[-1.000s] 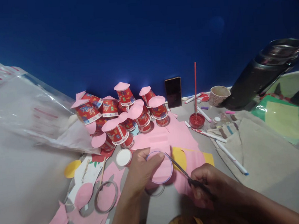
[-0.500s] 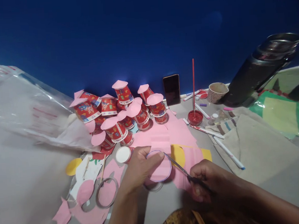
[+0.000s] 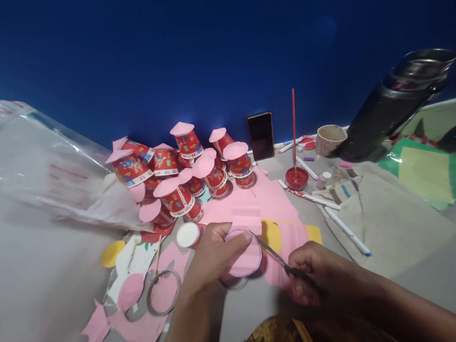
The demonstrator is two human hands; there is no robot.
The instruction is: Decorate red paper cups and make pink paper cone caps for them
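My left hand (image 3: 218,252) pinches a piece of pink paper (image 3: 246,258) marked with a round blue outline, thumb on top and fingers behind. My right hand (image 3: 313,272) is closed round the handles of a pair of scissors (image 3: 270,250). The blade tips meet the upper right edge of the pink paper, close to my left thumb. Just left of my left hand lies a red paper cup (image 3: 188,235) with its white base toward me. Beyond my hands several red cups (image 3: 240,165) stand in a cluster with pink paper cones on top.
Pink paper scraps (image 3: 139,328) and a tape roll (image 3: 163,292) lie at the left, near a clear plastic bag (image 3: 64,172). A phone (image 3: 261,136) leans on the blue wall. To the right are a red paint dish (image 3: 297,178), markers (image 3: 347,231), a cloth bag (image 3: 395,222) and a leaning black flask (image 3: 395,107).
Both hands, the paper and the scissors hold nearly the same places. The view has shifted very slightly.
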